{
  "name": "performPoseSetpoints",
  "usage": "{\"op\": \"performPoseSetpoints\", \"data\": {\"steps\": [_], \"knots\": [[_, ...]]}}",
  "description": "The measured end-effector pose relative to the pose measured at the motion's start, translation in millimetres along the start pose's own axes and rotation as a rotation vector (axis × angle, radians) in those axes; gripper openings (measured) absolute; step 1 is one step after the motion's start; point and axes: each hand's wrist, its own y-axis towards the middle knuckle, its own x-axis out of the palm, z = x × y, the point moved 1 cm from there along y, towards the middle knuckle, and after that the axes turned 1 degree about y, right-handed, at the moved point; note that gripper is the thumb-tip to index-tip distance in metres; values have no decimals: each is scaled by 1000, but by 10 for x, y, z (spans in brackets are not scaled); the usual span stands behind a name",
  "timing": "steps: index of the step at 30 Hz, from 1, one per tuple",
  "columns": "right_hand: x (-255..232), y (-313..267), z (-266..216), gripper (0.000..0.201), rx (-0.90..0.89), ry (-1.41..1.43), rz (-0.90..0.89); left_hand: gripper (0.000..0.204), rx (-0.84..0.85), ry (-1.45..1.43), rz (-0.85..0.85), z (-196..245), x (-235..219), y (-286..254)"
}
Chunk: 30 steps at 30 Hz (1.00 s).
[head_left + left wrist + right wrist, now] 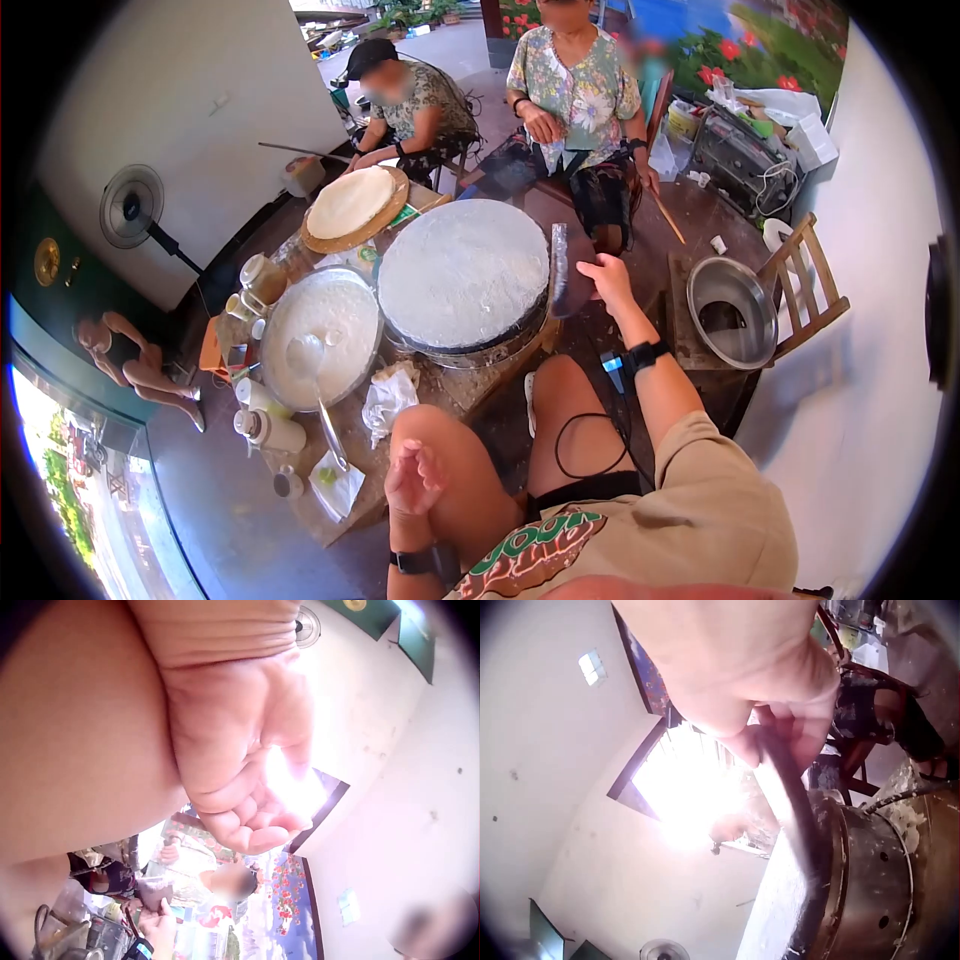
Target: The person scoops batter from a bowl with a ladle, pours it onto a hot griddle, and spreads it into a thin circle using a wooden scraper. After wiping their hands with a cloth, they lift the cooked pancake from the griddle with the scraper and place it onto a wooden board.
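A round griddle (463, 272) is covered with a thin pale layer. At its right edge my right hand (612, 285) grips a dark flat scraper (574, 288) whose long edge is coated white. The right wrist view shows the fingers of that hand (772, 682) curled round the dark scraper (786, 787), above the griddle's metal side (874, 862). My left hand (415, 478) hangs loosely curled and holds nothing, beside my knee; its palm (232, 742) shows in the left wrist view. Left of the griddle, a ladle (328, 425) leans in a bowl (272, 386) of pale batter.
Flatbreads (352, 203) lie on a round board behind the griddle. Jars and bottles (272, 430) line the table's left side, with a crumpled cloth (388, 402) near me. A metal basin (765, 335) stands right. Two people sit opposite, another far left.
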Motion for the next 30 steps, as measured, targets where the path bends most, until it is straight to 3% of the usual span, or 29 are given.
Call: {"op": "performPoseSetpoints", "data": {"steps": [1, 5, 11, 16, 19, 21, 26, 27, 29, 30], "knots": [[53, 48, 78, 18, 114, 132, -66, 34, -4, 10, -3, -8, 3, 16], [142, 135, 387, 18, 289, 100, -151, 36, -1, 52, -6, -64, 30, 40], [-91, 44, 512, 18, 362, 55, -74, 37, 32, 59, 51, -52, 44, -12], [-495, -48, 763, 17, 355, 392, -18, 36, 41, 47, 56, 6, 34, -68], [-704, -162, 622, 27, 383, 835, -214, 35, 30, 53, 60, 35, 33, -80], [-827, -262, 384, 29, 368, 869, -220, 36, 36, 70, 80, 62, 32, -86], [-1389, -519, -530, 33, 290, 652, -291, 38, -28, 239, 169, 147, 162, -76], [-1437, -525, -571, 34, 267, 635, -236, 38, -50, 295, 181, 148, 178, -64], [-1304, -737, -776, 37, 217, 521, -135, 38, -96, 376, 203, 116, 220, 24], [-1212, -787, -672, 36, 259, 576, -257, 39, -87, 402, 184, 99, 275, 112]]}}
